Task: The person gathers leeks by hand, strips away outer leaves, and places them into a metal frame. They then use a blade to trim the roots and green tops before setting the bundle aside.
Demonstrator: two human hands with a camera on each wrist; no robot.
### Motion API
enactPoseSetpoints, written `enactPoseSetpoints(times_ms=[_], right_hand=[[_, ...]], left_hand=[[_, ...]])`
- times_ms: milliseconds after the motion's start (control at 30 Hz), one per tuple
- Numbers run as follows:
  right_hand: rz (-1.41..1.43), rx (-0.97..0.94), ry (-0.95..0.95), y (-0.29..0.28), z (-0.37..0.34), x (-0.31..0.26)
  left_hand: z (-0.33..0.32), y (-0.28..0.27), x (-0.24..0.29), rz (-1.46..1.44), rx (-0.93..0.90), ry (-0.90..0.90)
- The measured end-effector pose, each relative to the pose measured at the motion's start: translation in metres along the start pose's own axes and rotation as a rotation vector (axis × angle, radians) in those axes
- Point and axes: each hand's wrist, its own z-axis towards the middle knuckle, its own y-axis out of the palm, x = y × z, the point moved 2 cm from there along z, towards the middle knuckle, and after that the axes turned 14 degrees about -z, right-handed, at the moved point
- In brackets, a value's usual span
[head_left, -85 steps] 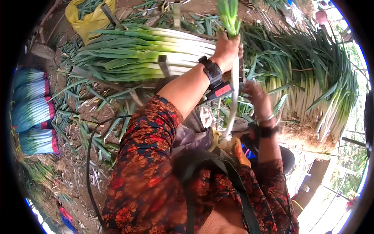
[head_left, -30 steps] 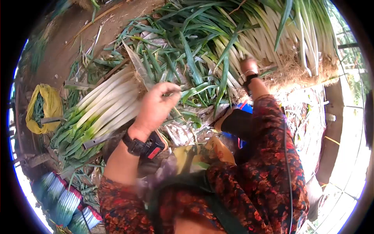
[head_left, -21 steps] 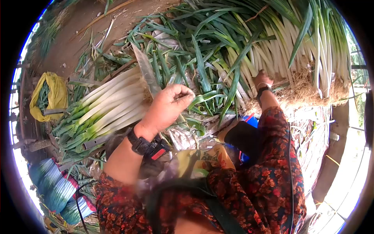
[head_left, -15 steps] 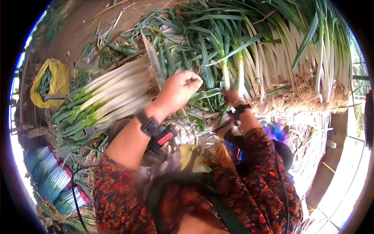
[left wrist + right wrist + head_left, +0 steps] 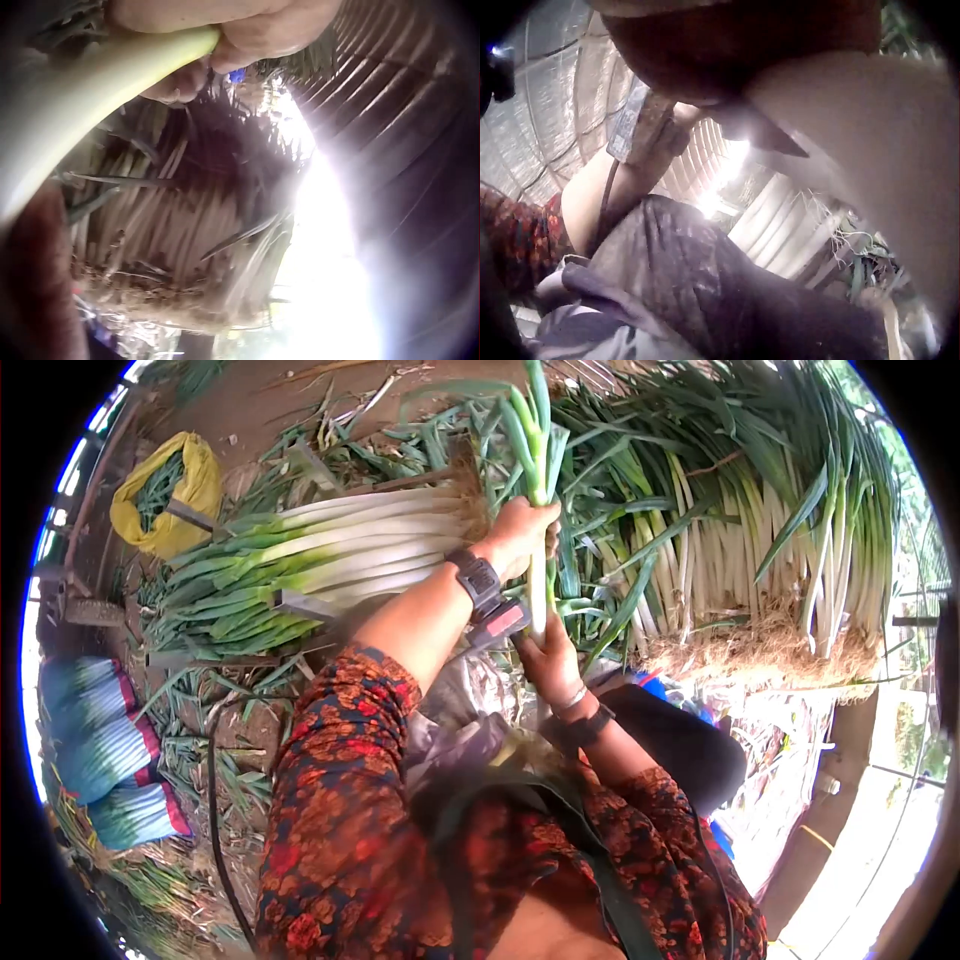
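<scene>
A single long onion-like stalk, its smooth stem white and its leafy top green [image 5: 538, 582], stood roughly upright in front of a seated person in a red-and-black floral top, held between both hands. The left hand [image 5: 515, 538] was curled round the stem just below the leaves. The right hand [image 5: 552, 660] appeared to grip the stem lower down, thumb and fingers on either side; its palm side was hidden.

To the left of the stalk, a neat row of white-and-green stalks [image 5: 370, 540] lay between grey metal bars [image 5: 300, 604]. Farther left were a bright yellow fabric sack [image 5: 205, 475] and blue-green bundles with red edges [image 5: 95, 735]. To the right of the stalk spread a large heap of stalks with brown, hairy roots [image 5: 740, 560].

The stalk looked light and fairly stiff, perhaps slippery if damp. The firm white stem seemed the best place to hold it; the leaves would probably bend or tear.
</scene>
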Motion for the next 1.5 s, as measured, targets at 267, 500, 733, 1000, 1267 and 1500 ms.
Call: enactPoseSetpoints(times_ms=[267, 500, 733, 1000, 1267, 1500], right_hand=[[-0.861, -0.256, 0.333, -0.052, -0.023, 0.217], [0.096, 0.334, 0.015, -0.113, 0.036, 0.06], [-0.428, 0.121, -0.229, -0.022, 0.0, -0.039], [-0.699, 0.233, -0.938, 0.039, 0.035, -0.144], [-1.099, -0.002, -0.896, 0.108, 0.12, -0.137], [-1.743, -0.181, -0.619, 0.126, 0.116, -0.102]], left_hand=[[-0.003, -0.047, 0.086, -0.239, 0.083, 0.418], [-0.013, -0.077, 0.096, -0.339, 0.187, 0.448], [-0.023, -0.098, 0.112, -0.41, 0.221, 0.497], [-0.138, -0.188, 0.234, -0.143, -0.097, 0.723], [-0.18, -0.299, 0.175, -0.149, 0.561, 0.601], [-0.137, -0.363, 0.015, -0.1, 0.898, 0.368]])
